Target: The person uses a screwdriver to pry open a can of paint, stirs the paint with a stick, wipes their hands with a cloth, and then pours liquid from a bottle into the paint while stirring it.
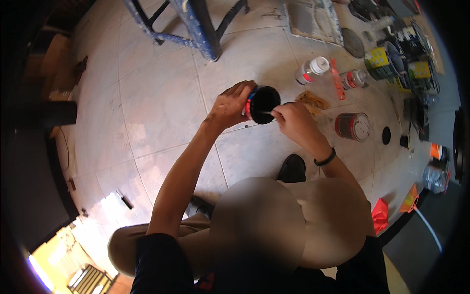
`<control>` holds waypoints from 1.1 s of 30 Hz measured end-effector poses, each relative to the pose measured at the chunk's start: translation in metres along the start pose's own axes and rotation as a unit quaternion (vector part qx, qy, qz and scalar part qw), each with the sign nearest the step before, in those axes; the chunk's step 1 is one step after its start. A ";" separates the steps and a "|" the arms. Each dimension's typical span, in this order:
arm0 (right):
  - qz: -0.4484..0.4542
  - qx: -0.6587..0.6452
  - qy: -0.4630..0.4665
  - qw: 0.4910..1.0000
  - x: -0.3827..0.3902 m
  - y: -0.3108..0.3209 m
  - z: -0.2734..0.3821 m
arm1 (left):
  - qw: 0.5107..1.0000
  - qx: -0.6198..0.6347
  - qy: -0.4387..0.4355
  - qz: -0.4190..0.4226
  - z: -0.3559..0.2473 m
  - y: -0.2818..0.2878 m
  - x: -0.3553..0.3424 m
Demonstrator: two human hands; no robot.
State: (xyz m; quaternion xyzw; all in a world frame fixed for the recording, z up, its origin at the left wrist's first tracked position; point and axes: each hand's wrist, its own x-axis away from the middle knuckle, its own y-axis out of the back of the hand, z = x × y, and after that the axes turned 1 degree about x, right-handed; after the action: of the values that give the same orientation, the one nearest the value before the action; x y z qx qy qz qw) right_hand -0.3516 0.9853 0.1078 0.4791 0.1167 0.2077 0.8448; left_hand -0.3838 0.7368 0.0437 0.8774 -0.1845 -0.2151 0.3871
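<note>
An uncovered paint can, black inside, is tilted above the tiled floor with its mouth facing me. My left hand wraps round its left side, fingers closed on the wall. From the right, my right hand pinches a thin, light-coloured stick that reaches into the mouth of the can. The stick's far end is lost in the dark inside, so I cannot tell how deep it goes.
Right of my hands stand a clear white-capped bottle, a second bottle and a red-brown can. Several yellow-labelled cans crowd the right. A paint tray and a paint-spattered blue stool are farther off.
</note>
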 end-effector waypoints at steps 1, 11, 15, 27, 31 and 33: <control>-0.085 0.004 0.022 0.996 0.006 -0.002 -0.006 | 1.000 -0.004 -0.012 0.005 -0.002 0.000 -0.003; 0.040 0.009 -0.020 0.999 0.014 -0.009 -0.046 | 0.994 -0.072 -0.031 -0.081 0.002 -0.025 -0.006; 0.046 0.016 -0.034 0.998 0.015 -0.010 -0.050 | 0.994 -0.070 -0.029 -0.080 0.002 -0.028 -0.002; 0.040 0.025 0.048 0.998 0.004 0.007 -0.060 | 0.986 -0.143 -0.013 -0.086 0.003 -0.046 -0.009; -0.002 0.067 -0.004 0.998 0.005 -0.003 -0.064 | 0.993 -0.005 -0.051 -0.109 0.017 -0.037 0.001; -0.002 0.038 0.045 0.998 0.001 0.001 -0.024 | 0.998 -0.013 -0.005 -0.062 0.010 -0.024 0.008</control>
State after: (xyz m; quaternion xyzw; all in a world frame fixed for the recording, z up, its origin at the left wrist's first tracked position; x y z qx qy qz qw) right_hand -0.3603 1.0044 0.0965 0.5011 0.1636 0.2229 0.8200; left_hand -0.3779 0.7422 0.0173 0.8809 -0.1291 -0.2458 0.3833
